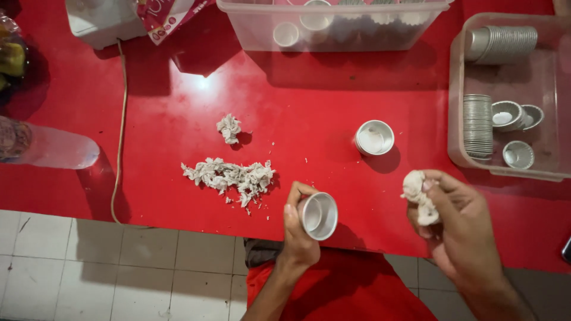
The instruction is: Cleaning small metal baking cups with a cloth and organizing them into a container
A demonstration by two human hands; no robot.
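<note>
Cup [319, 215]: small metal cup, tipped on its side with its mouth facing right, at the near edge of the red surface [309, 101].
Left hand [299, 229]: your fingers are closed round the cup, thumb on its upper rim.
Right hand [458, 226]: you have it clamped on a whitish wad [418, 199], held just off the near edge, well apart from the cup.
Scraps [229, 175]: a loose heap of pale torn bits lies left of the cup; a smaller clump [229, 128] sits beyond it.
Second cup [375, 137]: stands upright on the surface, between your hands and farther from you.
Right tub [511, 95]: clear, holding stacked cups lying sideways and three loose ones.
Far tub [333, 24]: clear, with more cups inside.
Bottle [47, 145]: clear plastic, lying on its side at the left.
Cord [121, 131]: runs from a white appliance [101, 21] down over the near edge.
</note>
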